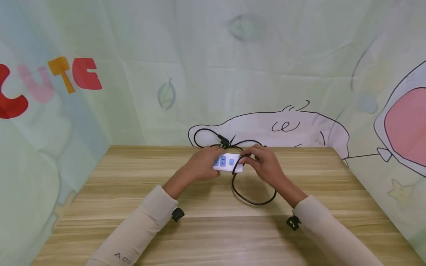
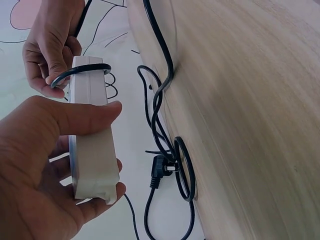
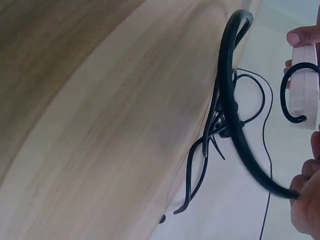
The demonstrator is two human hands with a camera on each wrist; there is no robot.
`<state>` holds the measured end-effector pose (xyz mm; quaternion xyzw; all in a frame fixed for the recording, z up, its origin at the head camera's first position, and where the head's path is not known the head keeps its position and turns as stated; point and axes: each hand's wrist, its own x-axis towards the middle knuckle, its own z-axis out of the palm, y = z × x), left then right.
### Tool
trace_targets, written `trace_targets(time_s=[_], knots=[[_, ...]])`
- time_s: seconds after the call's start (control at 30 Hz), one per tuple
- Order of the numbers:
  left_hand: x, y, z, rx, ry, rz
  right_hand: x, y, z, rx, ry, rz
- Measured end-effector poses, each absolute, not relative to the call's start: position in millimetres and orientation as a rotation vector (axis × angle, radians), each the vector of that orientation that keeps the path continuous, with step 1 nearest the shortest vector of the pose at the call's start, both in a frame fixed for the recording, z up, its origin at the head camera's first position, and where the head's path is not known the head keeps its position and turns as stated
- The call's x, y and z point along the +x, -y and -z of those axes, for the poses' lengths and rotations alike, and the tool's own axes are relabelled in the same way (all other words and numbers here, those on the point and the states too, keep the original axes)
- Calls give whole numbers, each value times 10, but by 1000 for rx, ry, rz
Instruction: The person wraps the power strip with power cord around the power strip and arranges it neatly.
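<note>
A white power strip with blue sockets is held up over the table by my left hand. In the left wrist view, the thumb lies across one narrow side of the strip and the fingers curl round behind it. My right hand is at the strip's other end, pinching its black cord between thumb and fingertips. One turn of cord crosses over that end of the strip in the right wrist view. Below it, the cord hangs in a wide loop.
Toward the table's back edge lies the rest of the cord in loose coils, with its black plug among them. The wooden table reaches back to a printed cloth backdrop. Both sleeves carry a small black device at the wrist.
</note>
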<state>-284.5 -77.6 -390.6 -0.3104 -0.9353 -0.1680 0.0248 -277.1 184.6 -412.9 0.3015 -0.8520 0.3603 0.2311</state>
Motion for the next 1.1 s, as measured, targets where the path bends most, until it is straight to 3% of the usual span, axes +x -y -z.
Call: trace_targets(time_s=[0.5,1.1], knots=[[-2829,761,3867,-1022,2852,601,-2974,-1882,4139,925,2281,-1225],[-2798,687,3874,-1021,2826,798,-3035,-1824,4306,676,2298,-1669]])
